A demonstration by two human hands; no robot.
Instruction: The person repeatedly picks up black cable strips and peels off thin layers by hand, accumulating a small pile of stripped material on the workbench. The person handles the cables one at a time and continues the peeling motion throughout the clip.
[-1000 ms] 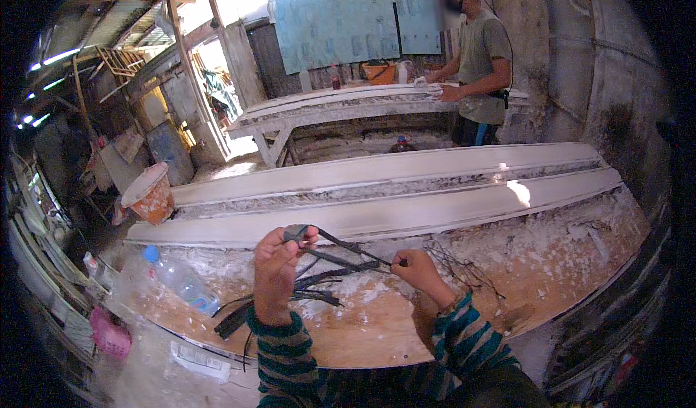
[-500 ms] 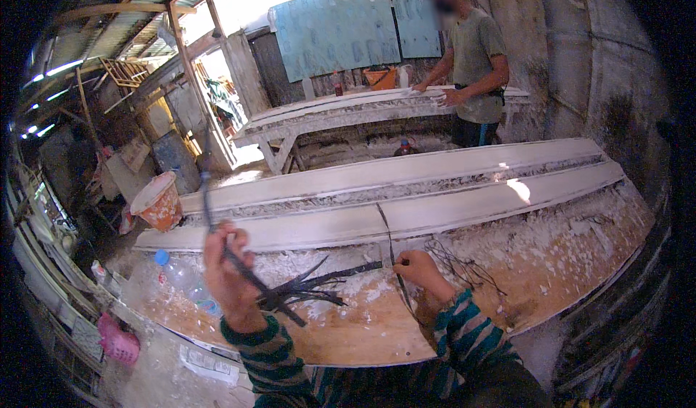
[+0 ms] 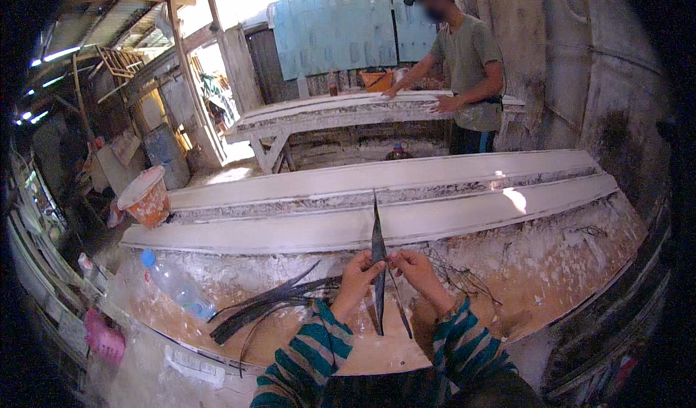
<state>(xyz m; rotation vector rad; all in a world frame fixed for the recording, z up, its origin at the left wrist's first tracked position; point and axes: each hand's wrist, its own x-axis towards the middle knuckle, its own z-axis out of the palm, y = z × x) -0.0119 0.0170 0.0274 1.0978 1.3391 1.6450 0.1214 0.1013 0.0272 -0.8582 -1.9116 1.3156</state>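
Between the thumb and fingers of my left hand (image 3: 357,277) is a long dark strip (image 3: 378,245), wide in the middle and tapering to a point at its top. It stands nearly upright over the workbench. Close beside it, my right hand (image 3: 420,272) pinches a thin dark strip (image 3: 399,303) that hangs down toward the bench edge. The two hands almost meet. Left of them lies a loose pile of similar dark strips (image 3: 264,303), some curling over the bench edge. Thin dark strands (image 3: 467,281) are scattered beyond my right hand.
Two long white plaster-like slabs (image 3: 304,227) span the dusty workbench (image 3: 551,277). A clear bottle with a blue cap (image 3: 181,288) lies at left, near an orange bucket (image 3: 147,198). Across the room a person (image 3: 467,60) works at another long table (image 3: 312,114).
My left hand has moved right, away from the pile, bringing its dark strip upright beside my right hand. The right hand keeps its thin strip. The other person's arm reaches farther left.
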